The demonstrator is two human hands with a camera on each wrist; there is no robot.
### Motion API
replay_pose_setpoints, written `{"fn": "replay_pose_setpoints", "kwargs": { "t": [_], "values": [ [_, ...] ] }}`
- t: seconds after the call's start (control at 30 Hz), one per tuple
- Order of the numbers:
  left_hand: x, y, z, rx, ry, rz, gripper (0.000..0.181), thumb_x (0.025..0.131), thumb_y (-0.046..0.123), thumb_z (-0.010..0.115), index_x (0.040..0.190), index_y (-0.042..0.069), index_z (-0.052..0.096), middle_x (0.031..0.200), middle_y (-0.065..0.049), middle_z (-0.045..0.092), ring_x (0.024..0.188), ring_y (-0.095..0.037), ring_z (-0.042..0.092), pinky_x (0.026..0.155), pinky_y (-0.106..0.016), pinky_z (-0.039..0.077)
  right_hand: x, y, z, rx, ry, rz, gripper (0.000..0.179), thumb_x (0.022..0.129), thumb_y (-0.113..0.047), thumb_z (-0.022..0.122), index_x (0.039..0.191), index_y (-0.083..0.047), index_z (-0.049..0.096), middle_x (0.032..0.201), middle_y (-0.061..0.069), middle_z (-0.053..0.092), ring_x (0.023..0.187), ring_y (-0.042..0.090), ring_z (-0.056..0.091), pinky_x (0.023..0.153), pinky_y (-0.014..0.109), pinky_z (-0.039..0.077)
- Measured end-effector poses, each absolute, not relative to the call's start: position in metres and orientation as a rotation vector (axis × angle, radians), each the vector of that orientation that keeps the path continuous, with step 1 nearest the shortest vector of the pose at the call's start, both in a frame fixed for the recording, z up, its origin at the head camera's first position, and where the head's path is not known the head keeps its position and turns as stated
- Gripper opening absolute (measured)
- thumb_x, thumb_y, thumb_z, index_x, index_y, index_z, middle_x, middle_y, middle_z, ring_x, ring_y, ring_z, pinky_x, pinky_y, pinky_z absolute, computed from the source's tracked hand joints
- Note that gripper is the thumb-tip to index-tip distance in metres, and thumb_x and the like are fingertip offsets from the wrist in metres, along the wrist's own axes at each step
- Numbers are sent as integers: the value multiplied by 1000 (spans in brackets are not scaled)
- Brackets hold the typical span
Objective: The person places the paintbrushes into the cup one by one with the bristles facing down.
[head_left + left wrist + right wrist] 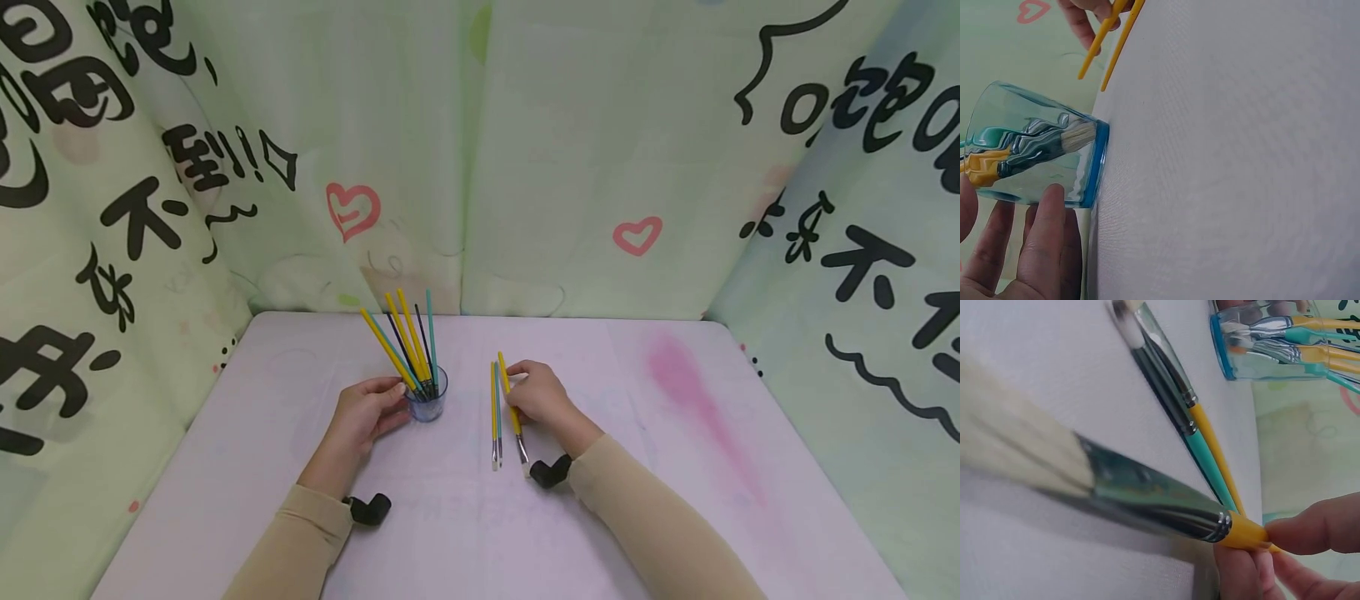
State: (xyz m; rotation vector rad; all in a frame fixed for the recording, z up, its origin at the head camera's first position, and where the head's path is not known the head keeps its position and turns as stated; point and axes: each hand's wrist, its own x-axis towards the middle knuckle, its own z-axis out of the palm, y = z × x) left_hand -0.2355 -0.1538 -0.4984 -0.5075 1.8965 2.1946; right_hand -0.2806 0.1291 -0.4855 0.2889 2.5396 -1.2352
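Note:
A small clear glass cup point(427, 407) with a blue base stands upright on the table, holding several paintbrushes point(407, 337) with yellow, teal and black handles, bristles down. My left hand point(369, 410) holds the cup's left side, its fingertips at the glass wall point(1035, 162). To the right, my right hand point(542, 396) pinches the yellow handle of a wide, pale-bristled paintbrush point(1154, 500) between thumb and fingers. Just left of that brush lie a slim yellow paintbrush point(494, 412) and a teal paintbrush point(499, 417), side by side, bristles toward me.
The table point(420, 517) has a pale pinkish-white cover with a pink smear point(690, 383) at the right. Printed cloth curtains point(540, 167) enclose its back and both sides. A black wrist mount point(369, 509) sits on the left wrist, another point(551, 472) on the right.

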Motion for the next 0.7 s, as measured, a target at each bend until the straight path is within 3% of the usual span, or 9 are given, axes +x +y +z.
{"fn": "replay_pose_setpoints", "kwargs": {
  "t": [0.57, 0.7],
  "values": [
    [-234, -153, -498, -521, 1904, 2187, 37, 104, 12, 72, 139, 0, 68, 127, -14, 67, 105, -20, 71, 95, -39, 68, -273, 126, -470, 187, 2430, -1698, 56, 94, 4, 69, 147, -13, 58, 101, 8, 58, 79, 20, 59, 60, 26, 64],
    [-234, -153, -498, -519, 1896, 2195, 36, 104, 12, 71, 139, 1, 69, 125, -13, 68, 104, -19, 71, 95, -39, 68, -271, 124, -465, 165, 2439, -1785, 58, 94, 5, 70, 148, -13, 58, 103, 9, 58, 80, 25, 62, 65, 33, 68]
  ]
}}
